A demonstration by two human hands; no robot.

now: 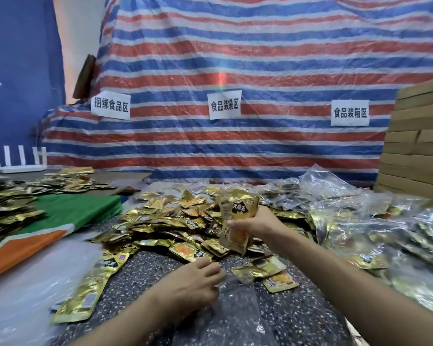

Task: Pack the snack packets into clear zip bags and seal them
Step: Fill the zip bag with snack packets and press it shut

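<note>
- Near the front edge of the bench (150,273), the left hand (193,283) pinches the limp clear zip bag (238,310) at its mouth.
- The right hand (258,226) grips the snack packets (238,221), probably light and slippery, mid-stack.

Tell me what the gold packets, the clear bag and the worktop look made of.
The gold packets in the right hand: metallised plastic film, probably; glossy, crinkled, mirror glints. The clear bag by the left hand: thin plastic, see-through, wrinkled sheen. The worktop: dark with pale speckles, perhaps stone or laminate.
</note>
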